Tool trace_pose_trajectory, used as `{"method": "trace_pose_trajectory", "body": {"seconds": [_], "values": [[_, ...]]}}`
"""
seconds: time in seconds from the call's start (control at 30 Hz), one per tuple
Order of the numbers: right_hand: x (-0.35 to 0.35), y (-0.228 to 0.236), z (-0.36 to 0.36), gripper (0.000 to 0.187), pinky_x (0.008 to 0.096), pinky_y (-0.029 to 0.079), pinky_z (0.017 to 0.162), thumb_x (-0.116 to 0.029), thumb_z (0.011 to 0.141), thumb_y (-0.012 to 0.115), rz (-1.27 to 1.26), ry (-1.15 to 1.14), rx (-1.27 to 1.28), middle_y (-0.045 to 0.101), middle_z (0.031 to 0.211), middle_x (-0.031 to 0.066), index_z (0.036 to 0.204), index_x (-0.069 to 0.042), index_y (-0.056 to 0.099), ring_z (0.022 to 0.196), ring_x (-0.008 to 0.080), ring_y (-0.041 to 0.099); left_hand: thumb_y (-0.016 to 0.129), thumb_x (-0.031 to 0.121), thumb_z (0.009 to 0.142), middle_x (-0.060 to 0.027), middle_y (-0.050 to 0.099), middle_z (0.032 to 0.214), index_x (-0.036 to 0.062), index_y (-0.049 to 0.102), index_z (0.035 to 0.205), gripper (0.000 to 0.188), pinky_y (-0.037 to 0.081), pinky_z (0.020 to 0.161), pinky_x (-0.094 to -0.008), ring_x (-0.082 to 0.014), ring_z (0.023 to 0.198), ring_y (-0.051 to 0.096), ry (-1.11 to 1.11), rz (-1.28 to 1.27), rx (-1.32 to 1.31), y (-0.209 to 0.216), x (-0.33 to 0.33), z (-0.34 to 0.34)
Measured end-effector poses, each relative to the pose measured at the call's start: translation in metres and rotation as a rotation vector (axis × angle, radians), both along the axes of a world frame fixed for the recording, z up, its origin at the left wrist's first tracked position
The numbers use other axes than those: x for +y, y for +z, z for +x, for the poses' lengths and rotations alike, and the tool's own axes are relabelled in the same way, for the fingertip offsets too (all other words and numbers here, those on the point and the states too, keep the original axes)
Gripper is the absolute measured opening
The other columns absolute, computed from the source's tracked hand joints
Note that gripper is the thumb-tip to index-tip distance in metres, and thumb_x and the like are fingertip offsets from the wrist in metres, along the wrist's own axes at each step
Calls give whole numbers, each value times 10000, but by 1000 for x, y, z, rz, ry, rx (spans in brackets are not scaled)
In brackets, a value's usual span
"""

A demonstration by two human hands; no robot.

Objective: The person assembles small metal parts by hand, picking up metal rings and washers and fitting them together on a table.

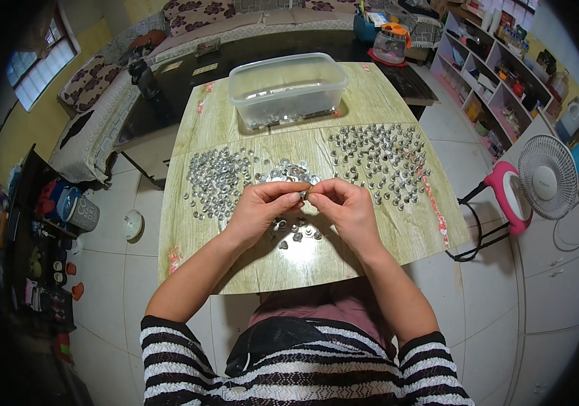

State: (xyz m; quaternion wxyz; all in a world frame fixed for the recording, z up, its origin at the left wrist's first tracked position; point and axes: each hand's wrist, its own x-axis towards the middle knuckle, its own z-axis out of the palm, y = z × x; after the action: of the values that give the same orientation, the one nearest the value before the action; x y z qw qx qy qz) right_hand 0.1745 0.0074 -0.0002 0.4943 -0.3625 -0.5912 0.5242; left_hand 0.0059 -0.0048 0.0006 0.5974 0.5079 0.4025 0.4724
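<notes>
Both hands met above the middle of a wood-patterned bench (411, 237), their fingertips close together around one small metal piece (303, 195). The left hand (262, 208) was pinched nearly closed, thumb against forefinger, and held the piece from its left side; the right hand (347, 211) was pinched in the same way and held it from the right, its other fingers curled in. The fingertips covered much of the piece, so its exact shape could not be told. Just beyond the hands lay a pile of flat, shiny discs (291, 169), partly hidden by the fingers. To the left a wide scatter of small silvery rings (216, 179) covered the bench, reaching close to the left hand. To the right spread many darker, stud-like pieces (385, 159), a number of them standing upright, well spaced toward the outer edge. Nearer the person, under the wrists, sat a loose cluster of small metal parts (297, 233) in a patch of glare. At the far side of the bench stood a translucent plastic tub (288, 105), with some metal parts visible at its bottom. A white fan (546, 177) and a pink-rimmed chair (510, 197) stood off to the right, apart from the bench.
</notes>
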Motion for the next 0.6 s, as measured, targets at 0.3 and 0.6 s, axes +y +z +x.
{"method": "trace_pose_trajectory", "body": {"seconds": [0.3,0.6], "values": [[0,-1,3,87,171,401,522,-51,764,592,-135,81,68,564,675,4,810,22,590,598,42,490,556,56,802,-70,598,928,-12,574,1023,232,463,713,-227,-105,791,568,1,241,337,6,0,-1],[1,-5,1,70,176,404,536,-39,781,570,-16,-6,38,561,684,7,815,21,581,616,43,488,573,75,793,-90,594,964,-25,539,1064,290,453,763,-249,-127,852,564,-3,-56,29,5,-1,0]]}}
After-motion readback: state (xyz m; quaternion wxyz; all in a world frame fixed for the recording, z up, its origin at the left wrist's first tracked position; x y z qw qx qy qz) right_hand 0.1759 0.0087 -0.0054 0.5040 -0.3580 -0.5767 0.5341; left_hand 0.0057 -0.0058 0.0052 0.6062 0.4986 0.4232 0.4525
